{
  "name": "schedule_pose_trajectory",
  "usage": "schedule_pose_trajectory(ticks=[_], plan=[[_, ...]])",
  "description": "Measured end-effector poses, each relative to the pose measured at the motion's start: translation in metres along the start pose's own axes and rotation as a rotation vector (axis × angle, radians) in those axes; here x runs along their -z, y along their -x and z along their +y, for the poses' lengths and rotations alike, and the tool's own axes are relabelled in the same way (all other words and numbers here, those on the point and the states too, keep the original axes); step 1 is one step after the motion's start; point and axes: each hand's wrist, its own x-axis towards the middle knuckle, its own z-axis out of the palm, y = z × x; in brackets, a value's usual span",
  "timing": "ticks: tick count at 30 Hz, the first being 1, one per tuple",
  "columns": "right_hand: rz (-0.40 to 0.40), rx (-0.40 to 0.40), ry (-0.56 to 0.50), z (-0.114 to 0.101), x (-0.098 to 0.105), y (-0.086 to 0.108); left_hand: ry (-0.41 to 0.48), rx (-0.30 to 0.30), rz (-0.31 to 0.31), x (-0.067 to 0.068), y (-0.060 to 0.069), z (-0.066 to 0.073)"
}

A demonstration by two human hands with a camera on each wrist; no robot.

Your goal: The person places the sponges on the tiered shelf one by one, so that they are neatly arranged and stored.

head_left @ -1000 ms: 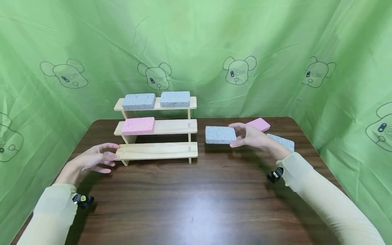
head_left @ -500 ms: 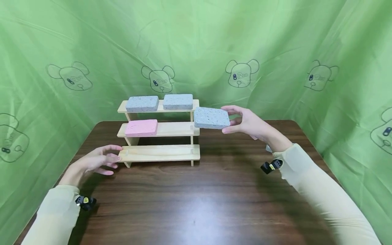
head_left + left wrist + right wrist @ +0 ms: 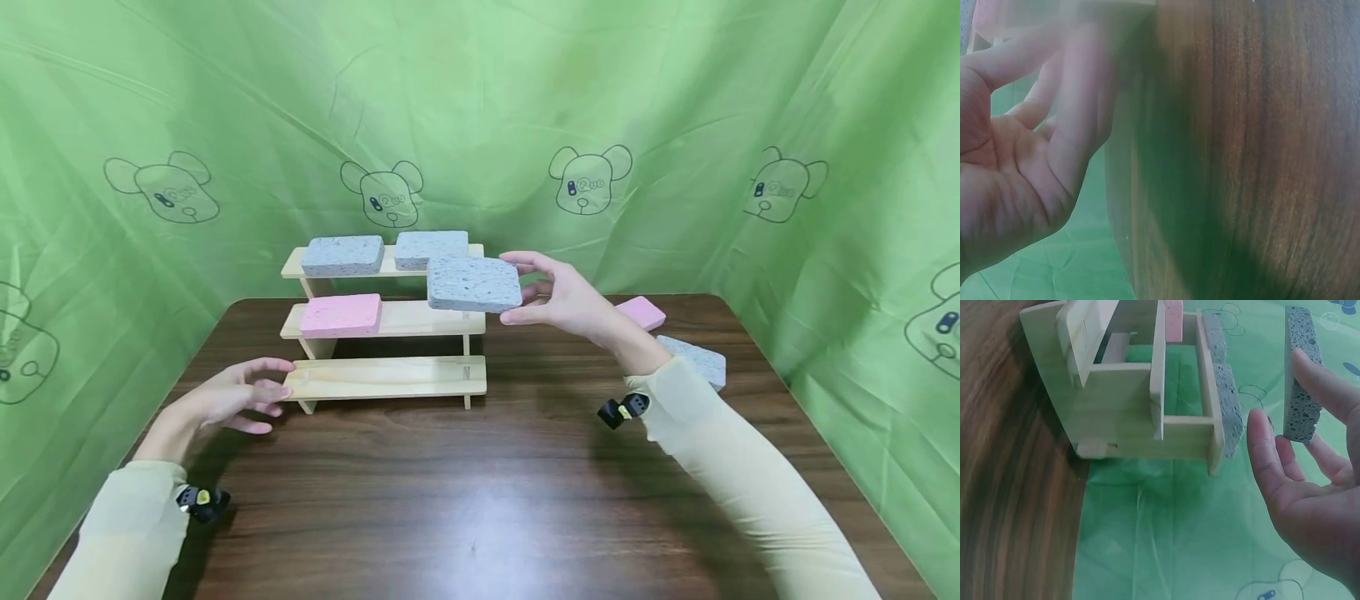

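In the head view, the right hand (image 3: 558, 300) pinches the held blue sponge (image 3: 474, 284) by its right end, between thumb and fingers, in the air before the right part of the three-tier wooden rack (image 3: 386, 377). On the top tier (image 3: 293, 263) sit the left top sponge (image 3: 342, 256) and the right top sponge (image 3: 431, 247), both blue; the shelved pink sponge (image 3: 341, 315) lies on the left of the middle tier (image 3: 403, 319). The left hand (image 3: 238, 397) has its fingers spread loosely, tips at the left end of the bottom tier, grasping no sponge. The loose pink sponge (image 3: 642, 312) and the loose blue sponge (image 3: 693, 360) lie on the table (image 3: 465, 483), right of the rack. The step in hand looks like carrying a sponge to the rack; the next move probably calls for lowering it level onto bare board, most likely the middle tier beside the pink one, without knocking the sponges above. In the left wrist view, the fingertips blur against the wood, so I cannot tell how firmly they press, though steadying seems likely. In the right wrist view, the held sponge appears edge-on within the grasp, apart from the rack, so a controlled descent seems to remain.
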Motion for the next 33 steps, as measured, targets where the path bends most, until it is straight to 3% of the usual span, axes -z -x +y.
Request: schedule_pose_trajectory(ticks=[15,23,33], plan=[[-0.018,-0.003,0.149,0.002,-0.029,-0.031,-0.001,0.003,-0.007,0.000,0.000,0.001],[0.008,-0.025,0.167,0.012,-0.033,-0.042,-0.003,0.016,-0.002,-0.001,-0.001,0.000],[-0.006,-0.049,0.176,0.025,-0.037,-0.050,0.010,0.011,-0.037,0.000,0.002,0.001]])
